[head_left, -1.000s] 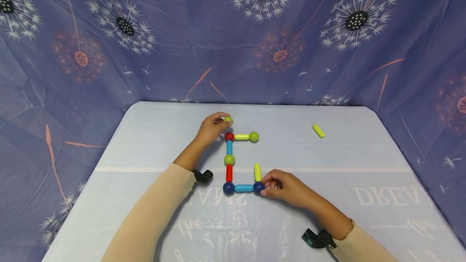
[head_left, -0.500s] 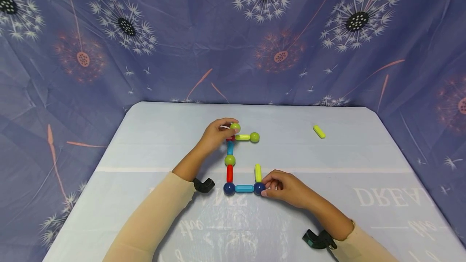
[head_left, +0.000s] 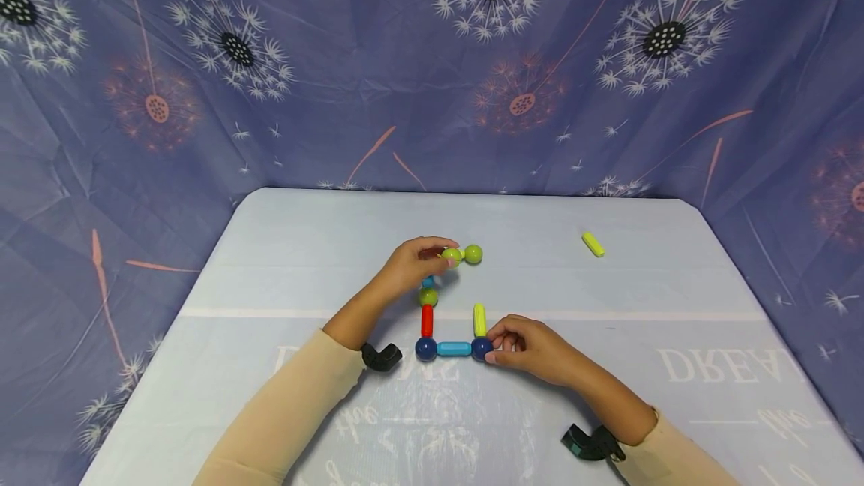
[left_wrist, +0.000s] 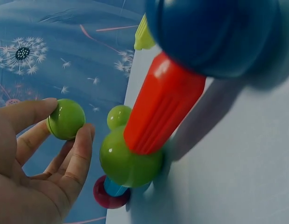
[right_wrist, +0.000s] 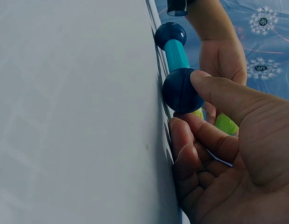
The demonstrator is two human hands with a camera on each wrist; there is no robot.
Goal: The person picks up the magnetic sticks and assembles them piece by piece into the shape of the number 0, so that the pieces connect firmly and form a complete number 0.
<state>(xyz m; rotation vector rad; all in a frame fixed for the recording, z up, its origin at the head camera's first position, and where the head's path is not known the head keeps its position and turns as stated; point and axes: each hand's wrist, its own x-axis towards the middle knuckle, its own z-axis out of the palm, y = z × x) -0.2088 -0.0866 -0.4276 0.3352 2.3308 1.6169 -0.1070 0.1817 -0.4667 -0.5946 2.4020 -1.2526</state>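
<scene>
My left hand (head_left: 413, 267) pinches a green ball (left_wrist: 66, 119) between thumb and fingers, held off the table over the far part of a ball-and-stick frame. From that frame's near right corner, a dark blue ball (head_left: 481, 349) is pinched by my right hand (head_left: 533, 349). A yellow stick (head_left: 479, 319) points away from this ball. A light blue stick (head_left: 454, 349) links it to another dark blue ball (head_left: 426, 349), then a red stick (head_left: 427, 320) and a green ball (head_left: 428, 297). The red ball (left_wrist: 104, 196) is hidden by my left hand in the head view.
A loose yellow stick (head_left: 593, 244) lies at the far right of the white table (head_left: 675, 276). One more green ball (head_left: 473, 253) ends the frame's far arm. Patterned cloth (head_left: 378, 66) hangs behind the table. Dark wrist cameras (head_left: 381, 357) sit at both sleeves.
My left hand has carried the green ball to the right and nearer, from beyond the red ball to over the far yellow stick. My right hand stays at the dark blue ball.
</scene>
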